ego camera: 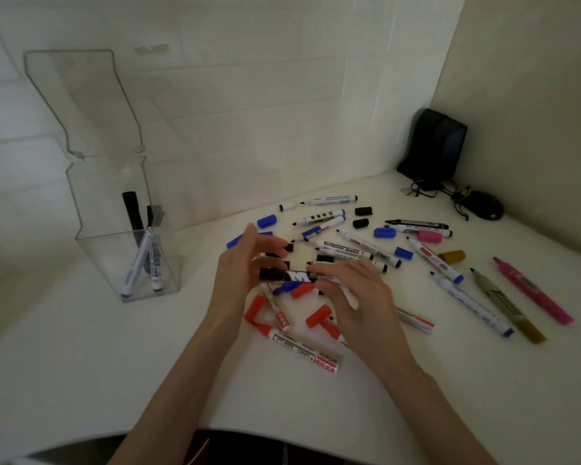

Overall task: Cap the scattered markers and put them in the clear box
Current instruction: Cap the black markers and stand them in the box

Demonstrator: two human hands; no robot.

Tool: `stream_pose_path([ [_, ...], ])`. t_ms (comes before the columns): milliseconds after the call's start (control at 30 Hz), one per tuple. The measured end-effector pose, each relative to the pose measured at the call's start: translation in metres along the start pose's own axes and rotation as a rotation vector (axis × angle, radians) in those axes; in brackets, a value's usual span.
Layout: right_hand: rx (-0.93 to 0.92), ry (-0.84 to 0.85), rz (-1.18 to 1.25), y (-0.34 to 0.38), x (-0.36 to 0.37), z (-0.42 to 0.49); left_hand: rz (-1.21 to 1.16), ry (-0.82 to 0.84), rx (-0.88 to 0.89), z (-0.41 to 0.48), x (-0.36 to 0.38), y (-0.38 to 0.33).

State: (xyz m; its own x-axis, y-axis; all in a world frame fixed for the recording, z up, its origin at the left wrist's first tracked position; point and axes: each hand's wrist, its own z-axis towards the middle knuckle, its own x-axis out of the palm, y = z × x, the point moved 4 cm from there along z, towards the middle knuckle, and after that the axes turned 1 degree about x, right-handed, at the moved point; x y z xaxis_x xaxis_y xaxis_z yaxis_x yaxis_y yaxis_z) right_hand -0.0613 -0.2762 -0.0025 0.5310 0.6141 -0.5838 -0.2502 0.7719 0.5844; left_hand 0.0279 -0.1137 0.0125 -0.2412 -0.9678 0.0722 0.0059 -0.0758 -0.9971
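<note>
A black marker (pixel 289 276) lies level between my hands above the white table (pixel 81 347). My right hand (pixel 356 297) grips its barrel. My left hand (pixel 245 263) holds the black cap end, fingers curled round it. Several uncapped markers and loose caps in black, blue, red, pink and gold lie scattered around and behind my hands. The clear box (pixel 131 256) stands at the left with its lid open and upright; three capped markers lean inside it.
A black speaker (pixel 433 146) stands in the back right corner, with a black mouse (pixel 483 204) and tangled cable beside it. The walls close the table at the back and right. The table's front edge curves near my body.
</note>
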Motion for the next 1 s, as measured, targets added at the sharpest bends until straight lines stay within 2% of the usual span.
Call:
stream_pose_path([
  [100,0.027,0.002,-0.009,0.005,-0.003,0.004,0.316,0.077,0.234,-0.017,-0.006,-0.007],
  [167,0.082,0.012,0.054,0.012,-0.001,0.01,0.295,0.06,0.291,-0.023,-0.011,-0.011],
  [267,0.132,0.116,0.156,0.029,0.01,0.017,0.144,-0.06,0.314,-0.028,-0.029,-0.028],
  [333,0.167,0.171,0.14,0.034,0.017,0.019,0.088,-0.138,0.364,-0.032,-0.048,-0.043],
  [433,0.214,0.159,0.101,0.027,0.021,0.017,0.039,-0.291,0.457,-0.036,-0.091,-0.072],
  [667,0.196,0.112,0.095,0.023,0.029,0.011,0.263,-0.603,0.756,-0.036,-0.169,-0.126],
  [800,0.221,0.114,0.083,0.019,0.032,0.011,0.499,-0.647,0.733,-0.023,-0.178,-0.12],
  [1000,0.227,0.117,0.045,0.007,0.037,0.009,0.847,-0.575,0.561,-0.004,-0.177,-0.084],
])
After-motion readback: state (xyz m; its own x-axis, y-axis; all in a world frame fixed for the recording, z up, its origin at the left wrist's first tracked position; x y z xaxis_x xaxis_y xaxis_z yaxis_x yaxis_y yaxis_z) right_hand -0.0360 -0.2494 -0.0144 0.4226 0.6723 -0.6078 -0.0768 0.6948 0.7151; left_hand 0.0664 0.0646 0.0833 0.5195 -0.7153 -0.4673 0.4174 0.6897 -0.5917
